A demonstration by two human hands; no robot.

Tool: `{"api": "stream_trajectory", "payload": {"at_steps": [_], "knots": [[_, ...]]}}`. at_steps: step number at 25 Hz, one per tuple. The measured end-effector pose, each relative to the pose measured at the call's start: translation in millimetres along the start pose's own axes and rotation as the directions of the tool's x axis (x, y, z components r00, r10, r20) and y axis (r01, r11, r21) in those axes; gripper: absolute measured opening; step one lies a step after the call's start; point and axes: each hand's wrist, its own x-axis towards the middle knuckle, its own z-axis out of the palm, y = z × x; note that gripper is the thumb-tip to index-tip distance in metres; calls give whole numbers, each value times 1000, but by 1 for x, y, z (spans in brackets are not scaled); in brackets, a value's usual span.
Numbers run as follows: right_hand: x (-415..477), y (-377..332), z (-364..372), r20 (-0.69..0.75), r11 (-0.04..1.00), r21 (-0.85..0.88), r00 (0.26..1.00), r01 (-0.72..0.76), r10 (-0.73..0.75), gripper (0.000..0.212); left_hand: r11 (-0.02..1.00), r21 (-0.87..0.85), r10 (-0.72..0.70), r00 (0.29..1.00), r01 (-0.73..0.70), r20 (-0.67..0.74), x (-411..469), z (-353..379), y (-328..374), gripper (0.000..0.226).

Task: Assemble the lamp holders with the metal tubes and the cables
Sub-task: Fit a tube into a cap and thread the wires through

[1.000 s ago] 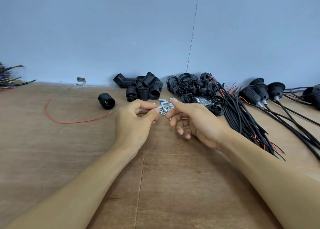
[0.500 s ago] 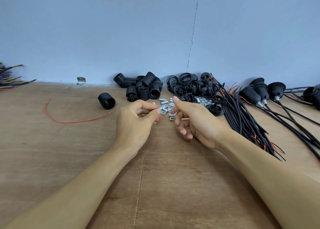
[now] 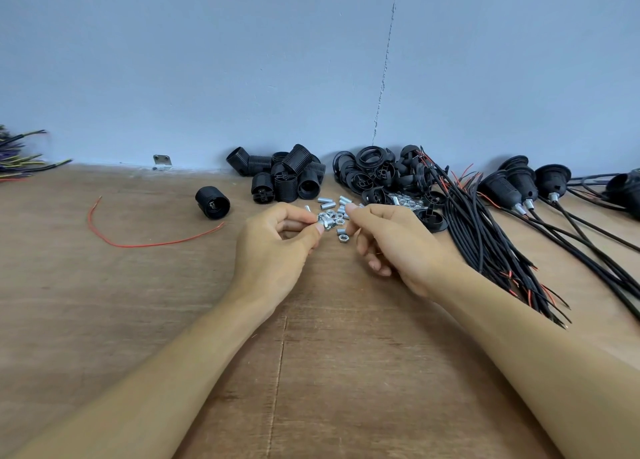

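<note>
Our left hand [image 3: 277, 247] pinches a small metal piece [image 3: 324, 221] beside the metal tubes [image 3: 334, 204], heaped within fingertip reach; our right hand [image 3: 391, 240] curls alongside, and we cannot tell whether it grips anything. The cables [image 3: 485, 230] wait right of it.

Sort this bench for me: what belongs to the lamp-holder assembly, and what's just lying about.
Job in hand: metal tubes and nuts, lamp holder bodies, black caps, black cables, finished holders, small metal part pinched by the left hand.
Lying about: red wire, coloured wire bundle, metal bracket.
</note>
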Motion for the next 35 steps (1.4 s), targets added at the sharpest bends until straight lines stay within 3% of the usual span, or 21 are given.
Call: {"api": "stream_trajectory", "payload": {"at_steps": [3, 5, 7, 11, 14, 17, 19, 21, 26, 29, 33, 35], "knots": [[4, 8, -6, -239, 904, -413, 945, 108, -222, 21, 998, 57, 5, 1000, -5, 16, 1, -1, -2, 18], [5, 9, -15, -335, 872, -469, 885, 140, -322, 12, 995, 95, 19, 999, -21, 29, 1, -2, -3, 18], [5, 7, -21, -277, 906, -375, 909, 195, -310, 7, 995, 90, 31, 998, -35, 47, 0, -1, -3, 19], [1, 8, -9, -20, 942, -239, 969, 236, -248, 14, 996, 39, 72, 995, -74, 64, -1, 0, -3, 20], [-1, 8, -2, 47, 919, -240, 949, 313, -312, 13, 997, -5, 77, 995, -77, 60, -1, 0, -2, 19], [-6, 5, 0, 108, 786, -400, 876, 472, -471, 17, 998, 2, 67, 997, -67, 45, -1, -1, -2, 11], [-7, 4, 2, 81, 734, -436, 835, 521, -544, 39, 999, 14, 49, 998, -49, 27, 1, -2, -2, 9], [-8, 2, 2, -3, 773, -377, 834, 510, -552, 50, 999, -1, 35, 999, -35, 12, 2, -3, -1, 8], [-1, 8, -3, -137, 846, -314, 862, 430, -489, 37, 999, -34, 43, 999, -43, 16, 0, -1, -1, 7], [1, 11, -5, -60, 822, -373, 873, 430, -484, 16, 998, -42, 53, 998, -52, 23, 0, 0, -1, 8], [-1, 14, 1, 177, 691, -518, 854, 504, -489, 35, 998, -13, 56, 998, -56, 16, 0, 0, -2, 9], [-2, 13, 0, 152, 699, -499, 845, 513, -512, 31, 999, -18, 51, 999, -50, 17, 0, 0, -3, 9]]}}
